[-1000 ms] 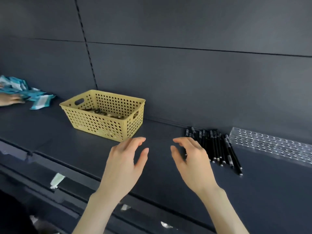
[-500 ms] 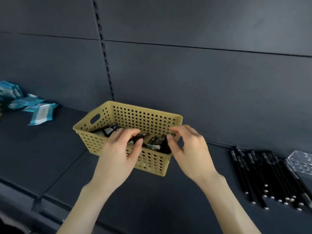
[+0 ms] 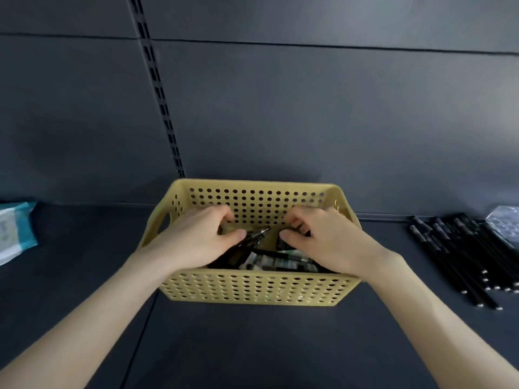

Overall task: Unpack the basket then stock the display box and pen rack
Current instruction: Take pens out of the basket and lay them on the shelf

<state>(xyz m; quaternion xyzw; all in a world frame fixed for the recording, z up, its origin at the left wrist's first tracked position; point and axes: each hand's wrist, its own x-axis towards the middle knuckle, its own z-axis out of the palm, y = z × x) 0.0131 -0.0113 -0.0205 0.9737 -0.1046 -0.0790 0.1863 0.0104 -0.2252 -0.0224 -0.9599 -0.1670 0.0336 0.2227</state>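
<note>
A yellow perforated basket (image 3: 252, 289) stands on the dark shelf straight in front of me. Both hands are inside it. My left hand (image 3: 196, 240) curls its fingers around dark pens and small items (image 3: 269, 261) at the basket's left. My right hand (image 3: 323, 237) closes its fingers on dark items at the right; what exactly it grips is hidden. A row of black pens (image 3: 460, 256) lies on the shelf to the right. The corner of a clear plastic pen rack (image 3: 505, 223) shows at the far right edge.
A teal and white packet (image 3: 14, 234) lies at the left edge of the shelf. A slotted upright (image 3: 160, 91) runs down the dark back wall behind the basket. A seam (image 3: 140, 338) divides the shelf boards below the basket.
My view has shifted so the basket is now centred and close. Both hands went from hovering at the rim down into the basket, and their fingers have closed on the items inside.
</note>
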